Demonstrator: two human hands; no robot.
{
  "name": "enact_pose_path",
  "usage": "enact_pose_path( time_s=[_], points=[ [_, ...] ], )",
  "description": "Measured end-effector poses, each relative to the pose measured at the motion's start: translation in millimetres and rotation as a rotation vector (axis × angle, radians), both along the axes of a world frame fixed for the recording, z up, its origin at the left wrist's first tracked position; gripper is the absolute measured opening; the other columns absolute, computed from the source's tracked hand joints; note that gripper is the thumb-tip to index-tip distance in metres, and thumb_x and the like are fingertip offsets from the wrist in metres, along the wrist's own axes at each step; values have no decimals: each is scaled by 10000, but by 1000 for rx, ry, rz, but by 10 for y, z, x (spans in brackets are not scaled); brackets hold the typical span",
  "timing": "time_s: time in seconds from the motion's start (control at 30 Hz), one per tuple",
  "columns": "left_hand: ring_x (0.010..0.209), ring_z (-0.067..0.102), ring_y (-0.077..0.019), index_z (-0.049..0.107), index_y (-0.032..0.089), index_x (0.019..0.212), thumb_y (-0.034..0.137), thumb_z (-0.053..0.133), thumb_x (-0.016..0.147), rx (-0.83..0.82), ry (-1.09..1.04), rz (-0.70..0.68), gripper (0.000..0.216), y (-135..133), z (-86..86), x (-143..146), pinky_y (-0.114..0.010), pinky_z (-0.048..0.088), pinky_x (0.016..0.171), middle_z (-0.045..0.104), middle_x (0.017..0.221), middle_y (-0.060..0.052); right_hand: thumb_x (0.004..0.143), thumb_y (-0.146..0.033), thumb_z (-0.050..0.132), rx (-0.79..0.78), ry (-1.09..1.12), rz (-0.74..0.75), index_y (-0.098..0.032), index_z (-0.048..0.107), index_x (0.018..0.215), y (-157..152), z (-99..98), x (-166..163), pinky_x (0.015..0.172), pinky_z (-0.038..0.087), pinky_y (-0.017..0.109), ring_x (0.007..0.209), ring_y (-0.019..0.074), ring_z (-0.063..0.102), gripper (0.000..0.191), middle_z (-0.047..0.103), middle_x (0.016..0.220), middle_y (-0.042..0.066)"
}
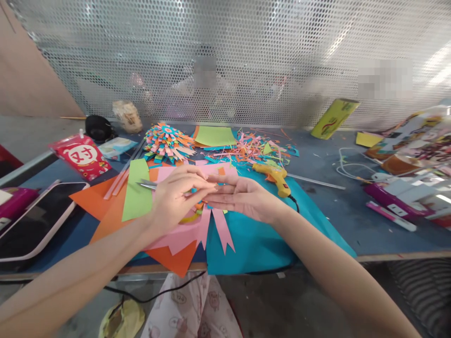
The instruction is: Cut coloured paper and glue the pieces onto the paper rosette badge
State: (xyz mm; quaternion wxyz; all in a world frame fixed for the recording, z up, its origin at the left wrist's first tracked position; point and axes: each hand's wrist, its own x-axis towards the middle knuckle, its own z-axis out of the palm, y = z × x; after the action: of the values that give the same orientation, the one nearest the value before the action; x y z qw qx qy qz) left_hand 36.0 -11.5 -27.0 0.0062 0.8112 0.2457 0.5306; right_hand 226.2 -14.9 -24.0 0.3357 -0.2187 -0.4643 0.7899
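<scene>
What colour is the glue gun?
The glue gun is yellow, with an orange trigger. It shows in the head view, the only one.

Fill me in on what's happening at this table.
A person's left hand and right hand meet at the fingertips above sheets of coloured paper; whether they hold anything is unclear. Notched pink strips show just below. A yellow glue gun lies to the right, with paper scraps and a fringed paper ball farther back.
</scene>
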Motion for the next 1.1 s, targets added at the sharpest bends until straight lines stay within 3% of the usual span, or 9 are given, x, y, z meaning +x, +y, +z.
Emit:
enact_pose_path(
  time_s=[0.1, 0.2, 0.33, 0.43, 0.6, 0.77, 0.9, 1.1],
  points=[
    [887, 668, -151, 666, 199, 818, 147, 616, 815, 36, 73, -49, 72, -18, -25, 17, -302, 546, 771, 731, 817, -14, 716, -99, 648, -22, -15, -2, -175, 584, 1048, 9, -21, -22, 967, 476, 373, 889, 141, 686, 346, 704, 964, 39],
    [943, 671, -156, 639, 228, 1012, 132, 567, 849, 35, 191, -77, 202, -43, -59, 42, -357, 508, 896, 739, 947, -10, 692, -63, 627, 1, -3, -43, -203, 554, 1113, 19, -36, -10, 904, 513, 320, 892, 129, 680, 449, 679, 1035, 30],
    [1018, 654, -166, 332, 284, 1387, 135, 541, 870, 75, 285, -76, 577, -41, -76, 49, -420, 410, 1031, 726, 1020, 20, 633, -22, 560, 47, 48, -46, -245, 499, 1186, 17, -20, 40, 892, 513, 319, 913, 125, 666, 600, 608, 1193, 26],
    [1065, 635, -179, 151, 304, 1449, 136, 550, 864, 170, 301, -49, 728, -30, -74, 37, -447, 383, 1054, 699, 1102, 13, 574, -30, 517, 124, 110, -39, -237, 480, 1207, -7, -2, 51, 960, 466, 377, 970, 151, 648, 667, 550, 1286, 44],
    [965, 676, -150, 228, 289, 1423, 135, 570, 855, 274, 274, 37, 680, -48, -66, 24, -449, 355, 1074, 697, 1108, 2, 584, -47, 546, 170, 117, -59, -233, 455, 1228, -46, -5, 22, 1041, 378, 431, 1120, 192, 579, 676, 559, 1286, 66],
    [990, 666, -169, 192, 260, 1439, 179, 575, 862, 158, 243, 57, 698, -67, -67, 31, -468, 316, 1064, 749, 895, 18, 719, -136, 670, 163, -27, -59, -202, 517, 1149, -22, -54, -4, 920, 489, 335, 916, 131, 664, 461, 686, 998, 34],
    [968, 670, -193, 246, 299, 1422, 206, 610, 839, 142, 235, 90, 694, -77, -84, 34, -488, 328, 1024, 741, 955, -13, 638, -160, 766, 112, -90, -125, -189, 575, 1049, 7, -78, -31, 834, 535, 306, 822, 130, 689, 455, 713, 880, 3],
    [1011, 645, -224, 312, 285, 1395, 180, 632, 811, 173, 207, 133, 674, -85, -71, 15, -513, 355, 1006, 743, 884, -6, 572, -174, 807, 95, -197, -217, -173, 621, 938, 29, -115, -46, 775, 539, 278, 730, 122, 693, 410, 722, 764, -9]
  ],
)
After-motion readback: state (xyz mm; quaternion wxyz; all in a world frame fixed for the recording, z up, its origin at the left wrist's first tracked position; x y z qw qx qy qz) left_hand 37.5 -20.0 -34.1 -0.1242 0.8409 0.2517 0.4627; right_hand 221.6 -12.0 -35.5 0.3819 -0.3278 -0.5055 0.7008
